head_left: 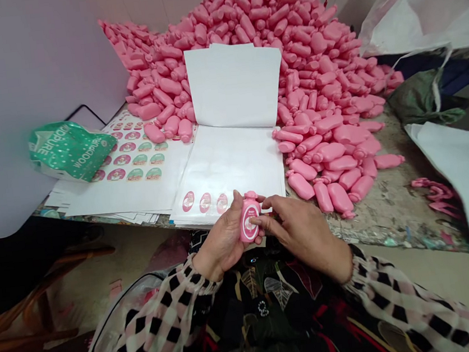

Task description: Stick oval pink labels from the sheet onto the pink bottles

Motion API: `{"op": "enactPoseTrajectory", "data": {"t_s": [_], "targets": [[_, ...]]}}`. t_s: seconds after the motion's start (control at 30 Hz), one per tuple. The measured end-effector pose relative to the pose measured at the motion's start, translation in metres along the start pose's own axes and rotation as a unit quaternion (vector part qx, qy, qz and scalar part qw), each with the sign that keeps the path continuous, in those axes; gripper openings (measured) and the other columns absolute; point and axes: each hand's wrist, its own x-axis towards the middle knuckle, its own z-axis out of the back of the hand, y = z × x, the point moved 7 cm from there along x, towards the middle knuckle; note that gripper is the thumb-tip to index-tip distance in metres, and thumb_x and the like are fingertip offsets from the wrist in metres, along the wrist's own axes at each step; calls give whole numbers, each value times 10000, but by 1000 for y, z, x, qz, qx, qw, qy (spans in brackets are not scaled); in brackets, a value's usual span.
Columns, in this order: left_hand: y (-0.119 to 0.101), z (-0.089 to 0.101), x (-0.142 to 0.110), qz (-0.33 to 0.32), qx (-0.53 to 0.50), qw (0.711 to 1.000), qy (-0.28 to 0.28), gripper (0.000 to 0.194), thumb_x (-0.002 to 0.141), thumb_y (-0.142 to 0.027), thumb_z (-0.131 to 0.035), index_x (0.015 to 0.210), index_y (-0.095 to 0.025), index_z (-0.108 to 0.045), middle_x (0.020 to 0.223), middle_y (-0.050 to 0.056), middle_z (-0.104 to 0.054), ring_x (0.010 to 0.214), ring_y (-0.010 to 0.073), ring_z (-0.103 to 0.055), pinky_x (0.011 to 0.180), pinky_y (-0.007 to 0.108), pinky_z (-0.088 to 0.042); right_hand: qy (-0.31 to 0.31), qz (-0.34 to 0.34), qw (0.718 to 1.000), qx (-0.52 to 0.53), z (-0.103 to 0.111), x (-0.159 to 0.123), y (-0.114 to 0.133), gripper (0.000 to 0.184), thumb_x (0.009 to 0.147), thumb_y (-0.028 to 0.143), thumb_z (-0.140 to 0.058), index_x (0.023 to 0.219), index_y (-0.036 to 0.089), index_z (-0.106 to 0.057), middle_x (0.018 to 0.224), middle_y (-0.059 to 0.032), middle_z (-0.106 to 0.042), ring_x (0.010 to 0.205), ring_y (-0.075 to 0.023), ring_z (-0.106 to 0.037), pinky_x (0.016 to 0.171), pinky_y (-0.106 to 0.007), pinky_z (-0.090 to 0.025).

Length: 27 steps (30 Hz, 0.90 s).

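Observation:
Just in front of the table edge, my left hand point(225, 239) holds a small pink plastic bottle point(251, 198) upright, its fingers wrapped behind it and the thumb along its side. An oval pink label with a white rim point(247, 215) lies on the bottle's front. My right hand point(302, 227) presses its thumb onto that label, while its bent index finger is by the bottle's neck. Right behind my hands is a sticker sheet point(232, 159) with several oval labels left along its near edge. White sheets point(235, 85) stand propped behind it.
A large heap of pink bottles point(251, 21) fills the back of the table and spills down its right side. On the left lie more sticker sheets point(168, 189) and a green packet point(73, 152). White paper point(466, 172) and pink strips point(438, 195) are at the right.

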Motion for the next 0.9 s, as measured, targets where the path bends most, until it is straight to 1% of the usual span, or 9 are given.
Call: {"op": "enactPoseTrajectory", "data": {"t_s": [0.13,0.27,0.37,0.43,0.53,0.63,0.73,0.83,0.9], "targets": [[2,1,-1,11,4,1000,1,488,826,-624,-439,988,-181,-561,628,-23,-508,502,95,-525,449,205,-424,-1,1,1000,-28,6,-1,2,362,897,509,-451,1069,218,-580,900,-33,-677,819,-196,-610,644,-298,-387],[3,0,-2,30,1,999,-15,463,837,-609,-439,961,-177,-550,622,-14,-537,486,110,-551,423,208,-421,8,-54,997,50,8,-1,-9,381,848,558,-503,1055,247,-577,815,1,-658,686,-153,-582,580,-265,-358],[3,-6,-2,26,11,1000,-13,470,852,-606,-410,961,-172,-553,610,-7,-557,459,112,-550,397,205,-408,-15,-112,985,129,0,0,-18,388,811,593,-521,952,234,-565,700,17,-611,594,-133,-536,539,-252,-342],[3,-9,-1,13,11,1000,-16,462,858,-595,-411,965,-170,-557,602,-7,-562,435,109,-535,373,201,-393,-45,-137,975,167,-8,1,-21,398,775,601,-554,907,226,-532,686,20,-595,582,-132,-523,534,-250,-344],[3,-11,0,5,-57,998,-19,402,868,-552,-440,976,-182,-554,689,4,-597,492,106,-559,388,195,-407,-68,-154,967,192,-19,1,-19,456,691,594,-637,913,228,-480,738,16,-594,622,-144,-531,560,-257,-366],[5,-10,1,23,-154,988,-21,323,890,-482,-458,964,-183,-555,805,28,-624,658,124,-625,501,201,-471,-53,-156,967,192,-23,0,-14,522,635,580,-685,955,230,-467,799,1,-596,680,-166,-546,606,-279,-389],[3,-6,2,18,-187,982,-23,287,901,-448,-457,932,-180,-557,819,45,-631,741,152,-648,572,220,-499,-13,-150,971,184,-25,-4,-11,620,596,548,-728,1067,242,-465,850,-9,-598,724,-184,-549,633,-299,-393],[0,-3,2,11,-174,984,-31,308,895,-476,-451,922,-186,-552,763,39,-621,685,146,-640,567,230,-503,25,-138,961,238,-30,-5,-11,670,574,500,-765,1122,262,-462,839,10,-576,726,-173,-532,625,-288,-389],[0,0,1,19,-156,987,-44,344,883,-520,-440,942,-197,-542,718,22,-605,601,124,-613,539,229,-499,25,-143,934,327,-33,-4,-14,614,592,463,-767,1092,253,-480,788,31,-528,702,-146,-505,610,-267,-388]]}}
